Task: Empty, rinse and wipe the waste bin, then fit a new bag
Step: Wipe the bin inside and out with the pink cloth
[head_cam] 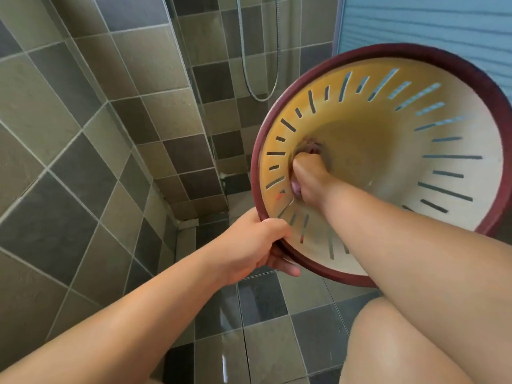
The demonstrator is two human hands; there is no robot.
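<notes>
The waste bin (432,128) is a cream plastic basket with a dark red rim and slotted walls. It is held up on its side, mouth towards me. My left hand (249,245) grips the lower left part of the rim. My right hand (307,176) reaches deep inside, down at the bin's bottom, closed around a small pinkish thing (296,187) that looks like a cloth; most of it is hidden by the fingers. The inside of the bin holds no rubbish.
I am in a tiled shower corner. A metal shower hose (259,92) hangs on the back wall. A glass partition edge (194,87) runs down the middle. The wet tiled floor (263,314) lies below, and my knee (401,342) is at the lower right.
</notes>
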